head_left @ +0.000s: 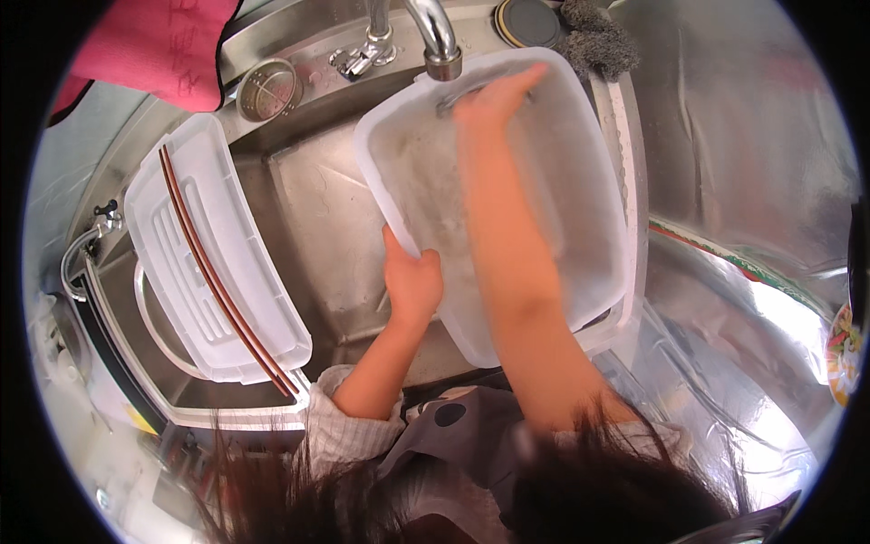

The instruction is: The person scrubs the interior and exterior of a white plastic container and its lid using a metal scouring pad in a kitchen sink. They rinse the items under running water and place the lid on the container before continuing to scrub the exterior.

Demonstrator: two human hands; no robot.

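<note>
A large translucent plastic tub [435, 183] is tilted over the right part of a stainless steel sink [319, 183], below the faucet [443, 64]. My left hand [413, 279] grips the tub's left rim, thumb over the edge. Inside the tub, near its far wall, is my right hand [499, 95], blurred, with some fingers spread; a dark, wiry-looking thing lies at or under it, perhaps a scouring pad, too unclear to tell. To the left, a white plastic lid [231, 272] lies across the sink divider with a pair of brown chopsticks [217, 285] on it.
A round metal sink strainer [268, 92] and a pink cloth [156, 54] are at the back left. A dark round lid [529, 24] and grey steel wool scourers [601, 47] sit at the back right. A small tap [107, 211] stands at the far left, above a second basin [183, 367].
</note>
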